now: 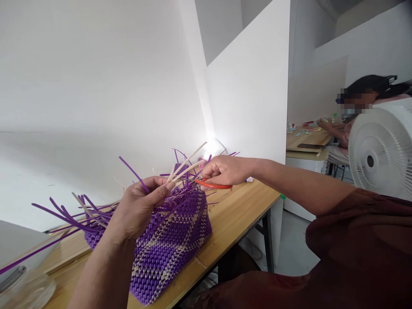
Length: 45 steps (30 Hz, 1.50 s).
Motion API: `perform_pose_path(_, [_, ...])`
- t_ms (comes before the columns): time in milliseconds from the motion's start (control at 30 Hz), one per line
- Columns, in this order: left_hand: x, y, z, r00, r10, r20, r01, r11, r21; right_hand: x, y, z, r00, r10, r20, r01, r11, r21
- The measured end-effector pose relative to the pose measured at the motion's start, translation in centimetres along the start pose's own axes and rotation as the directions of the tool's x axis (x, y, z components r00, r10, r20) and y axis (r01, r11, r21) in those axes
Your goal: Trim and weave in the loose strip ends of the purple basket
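Observation:
A purple and cream woven basket (170, 244) lies on a wooden table (234, 219), with several loose purple and cream strips sticking out of its open rim. My left hand (138, 208) is closed on a bunch of those strips (167, 180) at the rim. My right hand (225, 169) reaches across from the right and is closed on a tool with an orange handle (214, 185), whose tip points into the strips near the rim.
White partition walls stand behind the table. A white fan (381, 152) is at the right. Beyond it another person sits at a second wooden desk (305, 139). A glass object (28, 289) and a grey item sit at the lower left.

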<state>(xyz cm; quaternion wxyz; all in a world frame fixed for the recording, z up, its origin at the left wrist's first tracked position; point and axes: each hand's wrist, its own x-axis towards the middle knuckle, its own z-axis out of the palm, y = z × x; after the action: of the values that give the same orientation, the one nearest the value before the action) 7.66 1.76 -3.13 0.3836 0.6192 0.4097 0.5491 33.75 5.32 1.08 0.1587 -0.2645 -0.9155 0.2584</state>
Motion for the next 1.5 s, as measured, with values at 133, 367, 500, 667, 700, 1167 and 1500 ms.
perform_pose_path(133, [0.1,-0.1,0.7,0.997,0.031,-0.075,-0.043,0.986,-0.163,-0.4,0.6,1.0,0.999,0.020,-0.046,-0.017,0.998,0.064])
perform_pose_path(367, [-0.1,0.3,1.8,0.979,0.031,-0.200,-0.094,0.946,-0.312,0.2,-0.3,3.6,0.965,-0.060,-0.255,0.099,0.985,0.142])
perform_pose_path(500, [-0.3,0.7,2.1,0.973,0.063,-0.223,-0.143,0.920,-0.364,1.7,-1.7,5.8,0.917,-0.075,-0.393,0.157,0.971,0.182])
perform_pose_path(667, [-0.5,1.1,2.4,0.957,0.058,-0.283,-0.165,0.914,-0.370,3.8,-1.8,7.8,0.841,-0.100,-0.532,0.205,0.969,0.141])
perform_pose_path(700, [-0.5,1.2,2.5,0.954,0.053,-0.293,-0.165,0.914,-0.370,4.1,-1.8,8.0,0.830,-0.111,-0.546,0.215,0.968,0.129])
perform_pose_path(1167, [-0.3,1.0,2.4,0.965,-0.005,-0.262,-0.135,0.846,-0.515,5.8,-2.7,9.1,0.788,-0.103,-0.607,0.185,0.980,0.075])
perform_pose_path(1500, [-0.5,0.9,2.6,0.962,-0.037,-0.271,-0.129,0.812,-0.569,6.2,-3.6,9.9,0.758,-0.086,-0.647,0.171,0.983,0.069])
